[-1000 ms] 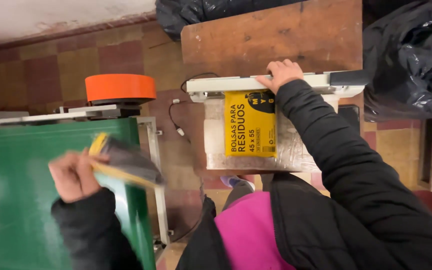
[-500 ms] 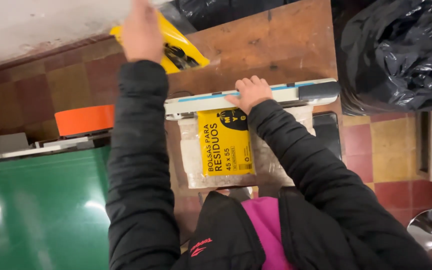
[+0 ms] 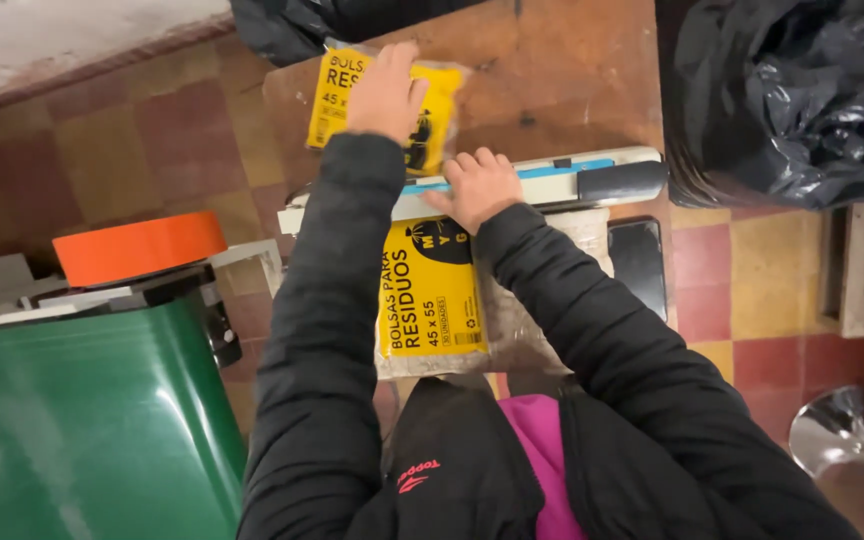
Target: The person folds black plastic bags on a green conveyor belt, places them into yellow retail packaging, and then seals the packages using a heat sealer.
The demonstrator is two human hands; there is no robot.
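Already one yellow packet (image 3: 382, 105) lies flat beyond the sealer bar (image 3: 572, 182), left hand (image 3: 384, 95) spread on it; right hand (image 3: 482, 187), fingers together, presses the bar onto a second packet (image 3: 432, 300) (still unfinished, I judge).

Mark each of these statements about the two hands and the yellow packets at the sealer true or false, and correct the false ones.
1. The left hand lies flat on a yellow packet on the wooden table. True.
2. The right hand grips the orange tape roll. False: it presses on the sealer bar.
3. A second yellow-labelled packet lies under the sealer bar, nearer the person. True.
4. The black plastic bags lie on the green surface. False: they sit at the far right, away from it.
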